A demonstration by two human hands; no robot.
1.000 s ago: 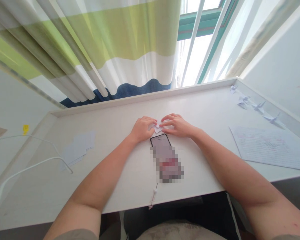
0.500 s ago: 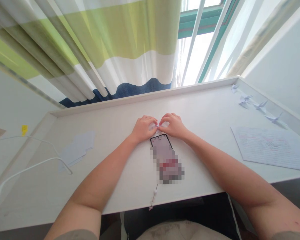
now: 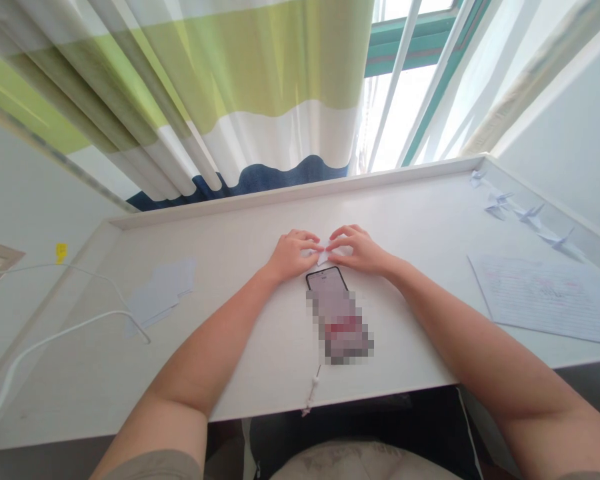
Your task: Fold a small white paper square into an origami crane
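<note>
Well, in the head view the left hand (image 3: 294,256) and right hand (image 3: 357,249) curl inward, fingertips pinching a small folded paper (image 3: 323,257) between them, near the middle of the white desk (image 3: 230,240), just beyond a phone (image 3: 326,280); paper cranes (image 3: 525,215) line the desk's far right edge, beside a lined sheet (image 3: 540,293)

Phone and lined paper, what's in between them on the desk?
In the head view, the person's right forearm lies between the phone and the lined paper, resting on the white desk.
</note>
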